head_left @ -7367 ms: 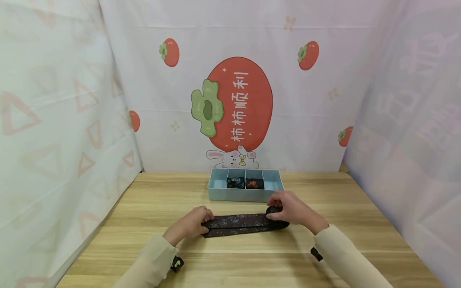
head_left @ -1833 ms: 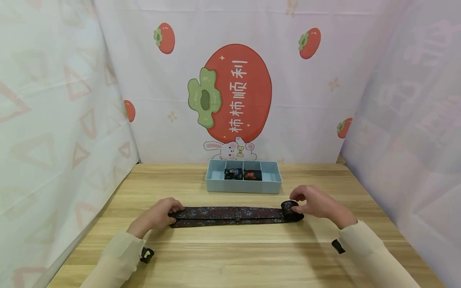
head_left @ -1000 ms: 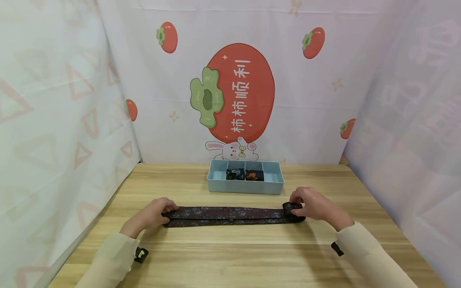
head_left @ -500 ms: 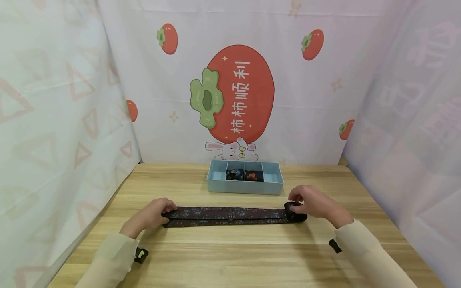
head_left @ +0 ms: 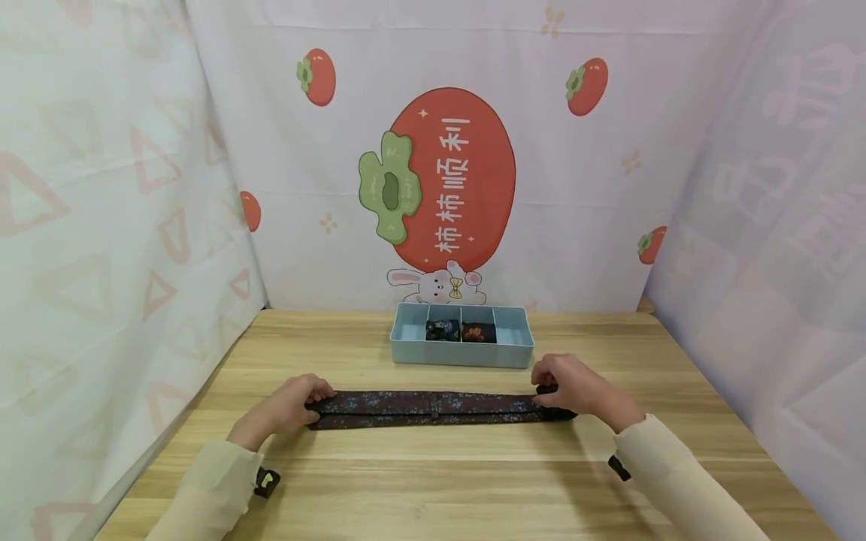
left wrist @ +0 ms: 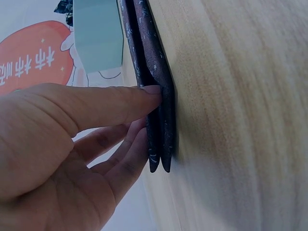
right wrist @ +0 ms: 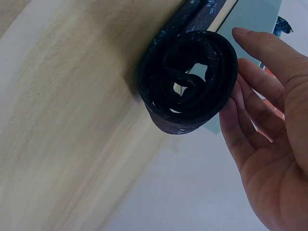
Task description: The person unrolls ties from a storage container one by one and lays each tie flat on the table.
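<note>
A dark necktie (head_left: 399, 403) with small blue flowers lies doubled in a long strip across the table. At its left end my left hand (head_left: 287, 402) pinches both layers; the left wrist view shows the thumb (left wrist: 115, 103) on one side and the fingers behind. Its right end is wound into a loose coil (right wrist: 156, 84), with gaps at its centre. My right hand (head_left: 582, 389) is curled about this coil, fingers (right wrist: 233, 125) against its side and thumb tip close to its rim. In the head view that hand mostly hides the coil.
Behind the necktie stands a pale blue divided box (head_left: 460, 354). Its two middle compartments hold a dark blue-patterned cloth roll (head_left: 443, 330) and a dark roll with an orange flower (head_left: 478, 333). Patterned cloth hangs behind the wooden table (head_left: 433, 481) and at both sides.
Since the earliest frame my hands have moved apart, left hand leftward and right hand rightward, and the strip between them is longer. In the last half second my right hand shifted slightly left over the coil.
</note>
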### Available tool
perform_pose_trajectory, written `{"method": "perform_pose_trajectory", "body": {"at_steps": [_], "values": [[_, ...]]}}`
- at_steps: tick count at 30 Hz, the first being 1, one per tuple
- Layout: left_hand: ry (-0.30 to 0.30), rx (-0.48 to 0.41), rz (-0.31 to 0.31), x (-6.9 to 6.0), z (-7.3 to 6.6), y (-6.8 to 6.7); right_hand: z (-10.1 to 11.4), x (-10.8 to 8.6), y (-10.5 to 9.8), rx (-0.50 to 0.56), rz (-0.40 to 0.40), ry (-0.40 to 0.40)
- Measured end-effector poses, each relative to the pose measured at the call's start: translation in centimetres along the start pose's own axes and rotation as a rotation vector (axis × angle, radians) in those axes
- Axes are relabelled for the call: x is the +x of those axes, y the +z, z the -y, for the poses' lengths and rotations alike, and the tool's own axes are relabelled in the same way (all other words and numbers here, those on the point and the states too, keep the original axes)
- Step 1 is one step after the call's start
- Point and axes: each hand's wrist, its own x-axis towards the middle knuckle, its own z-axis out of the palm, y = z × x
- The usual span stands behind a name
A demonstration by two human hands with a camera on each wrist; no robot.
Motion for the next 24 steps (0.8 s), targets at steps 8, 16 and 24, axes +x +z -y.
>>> {"method": "perform_pose_trajectory", "body": {"at_steps": [8, 16, 24], "values": [[0.022, 0.018, -0.006, 0.3, 0.3, 0.0, -0.7, -1.4, -0.7, -0.097, -0.045, 0.003], [0.012, 0.005, 0.001, 0.1, -0.3, -0.4, -1.5, -2.6, -1.9, -0.106, -0.049, 0.038], [-0.007, 0.000, 0.007, 0.1, -0.1, -0.1, -3.0, -4.1, -2.5, -0.069, -0.058, 0.078]]}}
